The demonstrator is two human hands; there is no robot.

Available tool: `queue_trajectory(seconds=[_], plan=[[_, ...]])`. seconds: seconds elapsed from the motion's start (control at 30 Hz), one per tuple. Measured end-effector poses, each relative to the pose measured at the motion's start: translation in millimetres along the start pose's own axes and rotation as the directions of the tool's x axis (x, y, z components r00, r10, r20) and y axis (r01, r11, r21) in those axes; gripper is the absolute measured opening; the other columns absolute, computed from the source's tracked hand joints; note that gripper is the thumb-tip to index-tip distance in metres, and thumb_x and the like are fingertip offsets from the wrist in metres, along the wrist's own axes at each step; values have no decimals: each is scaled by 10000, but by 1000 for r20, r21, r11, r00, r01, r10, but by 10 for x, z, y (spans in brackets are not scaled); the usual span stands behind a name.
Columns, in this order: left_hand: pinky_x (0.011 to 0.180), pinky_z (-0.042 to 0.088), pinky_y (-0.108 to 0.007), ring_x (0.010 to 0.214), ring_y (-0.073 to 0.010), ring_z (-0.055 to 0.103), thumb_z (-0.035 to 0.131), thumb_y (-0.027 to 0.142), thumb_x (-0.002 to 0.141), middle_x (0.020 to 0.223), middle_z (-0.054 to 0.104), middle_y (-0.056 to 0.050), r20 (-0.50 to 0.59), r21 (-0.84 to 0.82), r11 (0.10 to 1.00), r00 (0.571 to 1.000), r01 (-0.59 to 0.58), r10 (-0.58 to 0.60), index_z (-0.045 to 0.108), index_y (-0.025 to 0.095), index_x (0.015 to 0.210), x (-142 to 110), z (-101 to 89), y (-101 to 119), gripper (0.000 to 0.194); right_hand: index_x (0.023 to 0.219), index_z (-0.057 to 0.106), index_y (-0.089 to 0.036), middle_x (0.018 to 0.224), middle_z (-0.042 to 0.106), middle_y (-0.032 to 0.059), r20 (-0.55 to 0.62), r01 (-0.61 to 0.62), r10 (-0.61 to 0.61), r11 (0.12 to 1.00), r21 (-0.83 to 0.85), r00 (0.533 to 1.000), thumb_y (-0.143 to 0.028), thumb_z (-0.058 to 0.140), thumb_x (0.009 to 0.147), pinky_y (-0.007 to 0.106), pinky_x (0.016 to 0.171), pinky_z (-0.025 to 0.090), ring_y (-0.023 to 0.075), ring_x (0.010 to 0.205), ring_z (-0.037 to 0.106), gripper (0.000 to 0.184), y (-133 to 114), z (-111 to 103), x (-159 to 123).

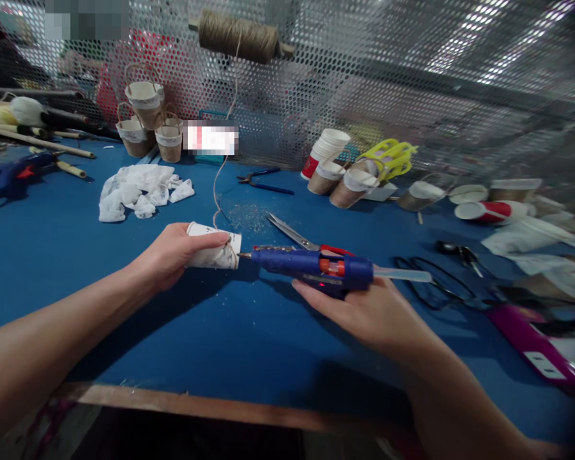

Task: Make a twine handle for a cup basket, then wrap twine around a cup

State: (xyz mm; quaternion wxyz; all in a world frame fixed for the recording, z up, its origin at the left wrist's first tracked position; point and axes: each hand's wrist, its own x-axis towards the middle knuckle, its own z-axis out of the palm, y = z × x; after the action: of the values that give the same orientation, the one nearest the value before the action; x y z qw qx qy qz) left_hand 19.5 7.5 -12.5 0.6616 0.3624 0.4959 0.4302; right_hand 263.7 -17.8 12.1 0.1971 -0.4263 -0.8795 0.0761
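Note:
My left hand (pixel 172 255) is closed around a white paper cup (pixel 211 257) lying on its side, the thumb pressing on its wall. Jute twine (pixel 215 201) runs down from a spool (pixel 238 36) to the cup beside my thumb. In my right hand (pixel 359 310) is a blue hot glue gun (pixel 297 267), with a clear glue stick (pixel 402 274) jutting from its back. Its nozzle is at the end of the cup nearest it; whether they touch, I cannot tell. Scissors (pixel 294 231) with red handles lie behind the gun, which partly hides them.
Pliers (pixel 266 182) and crumpled white lace pieces (pixel 134 191) lie farther back. Twine-wrapped cups (pixel 146 105) are stacked at the back left, with others (pixel 354 186) at the back right. A second glue gun (pixel 22 172) is at left, a purple case (pixel 536 342) at right.

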Motion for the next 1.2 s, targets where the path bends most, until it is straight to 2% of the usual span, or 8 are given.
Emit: queue_trajectory(seconds=[0.17, 0.27, 0.4, 0.5, 0.63, 0.73, 1.2], plan=[[544, 432, -202, 532, -104, 592, 741, 241, 580, 602, 664, -26, -7, 8, 1000, 1000, -6, 7, 655, 105, 644, -3, 1, -3, 174, 796, 680, -266, 774, 669, 60, 97, 36, -32, 998, -41, 995, -294, 468, 766, 374, 719, 489, 232, 754, 609, 216, -102, -53, 65], [535, 422, -200, 535, -104, 590, 745, 259, 578, 607, 663, -25, -13, 29, 999, 1000, -16, 16, 653, 106, 657, 0, -8, -8, 195, 778, 682, -267, 746, 655, 60, 127, 33, -27, 999, -40, 991, -289, 435, 775, 346, 688, 498, 215, 719, 606, 247, -132, -46, 80], [554, 435, -207, 542, -109, 594, 752, 256, 569, 613, 662, -20, -16, 26, 999, 999, -28, 28, 647, 102, 660, 3, -4, -10, 208, 766, 688, -246, 764, 647, 96, 80, 72, -66, 995, -66, 995, -293, 398, 786, 403, 668, 482, 249, 715, 602, 295, -124, -30, 75], [556, 442, -210, 546, -112, 597, 756, 251, 563, 616, 661, -23, -17, 22, 999, 999, -41, 42, 643, 98, 664, 2, 7, -7, 216, 743, 680, -247, 733, 637, 94, 42, 91, -90, 995, -30, 995, -299, 432, 770, 422, 650, 462, 257, 679, 596, 255, -126, -28, 79], [535, 443, -207, 534, -112, 591, 753, 239, 561, 599, 655, -25, -31, 24, 997, 997, -70, 70, 638, 102, 653, -6, 18, -4, 201, 710, 623, -229, 598, 583, 30, 54, -40, 37, 997, 69, 998, -283, 466, 773, 302, 528, 439, 171, 535, 547, 178, -181, -23, 98], [527, 454, -216, 529, -120, 589, 751, 241, 555, 591, 656, -27, -40, 31, 996, 995, -87, 88, 635, 112, 643, -15, 24, -5, 195, 695, 581, -223, 554, 563, 4, 48, -144, 140, 986, 90, 989, -293, 481, 784, 272, 474, 406, 148, 495, 520, 150, -204, 0, 91], [561, 461, -234, 553, -128, 607, 746, 235, 554, 613, 669, -36, -30, 25, 993, 993, -117, 118, 648, 119, 649, 1, 14, -29, 179, 666, 498, -213, 574, 560, -14, -25, -116, 117, 993, 17, 993, -274, 546, 750, 244, 452, 391, 129, 501, 518, 114, -166, 60, 29]])
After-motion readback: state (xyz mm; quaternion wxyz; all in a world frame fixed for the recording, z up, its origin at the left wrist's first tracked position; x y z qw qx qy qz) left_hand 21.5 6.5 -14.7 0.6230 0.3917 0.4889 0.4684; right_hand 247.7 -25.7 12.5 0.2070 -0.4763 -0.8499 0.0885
